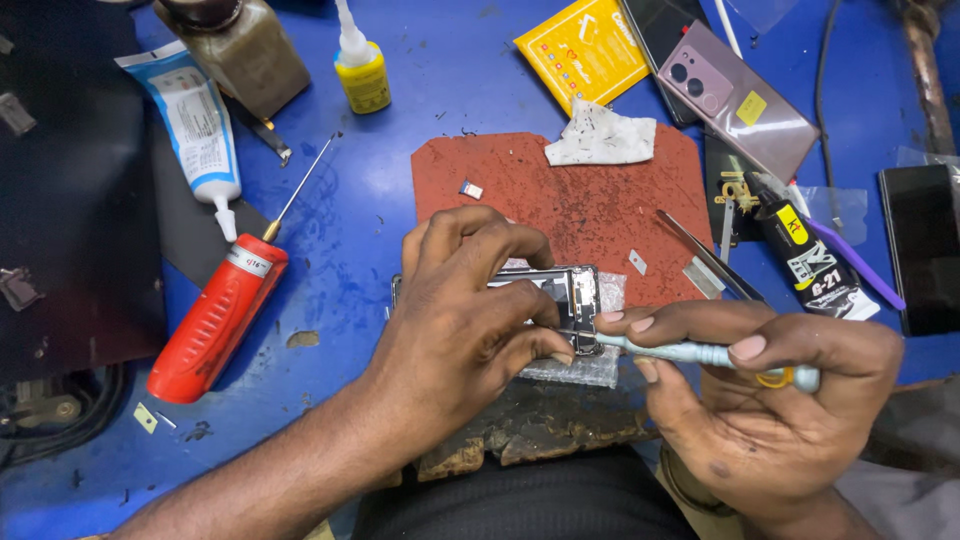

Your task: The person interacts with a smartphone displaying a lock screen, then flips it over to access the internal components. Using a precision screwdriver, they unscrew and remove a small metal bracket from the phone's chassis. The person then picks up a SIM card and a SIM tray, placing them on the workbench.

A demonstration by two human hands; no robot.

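L hand [465,310] fingers curled shut over opened phone [560,300], pinning it on red mat [520,190] nr worktop front edge, mid. R hand [770,400] fingers pinched on pale screwdriver [690,352], tip at phone's R end. Keep driver square to screw, light pressure, phone held flat.

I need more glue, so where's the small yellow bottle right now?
In the head view the yellow bottle stands at the top left of the blue table, between the brown bottle and the yellow packet.
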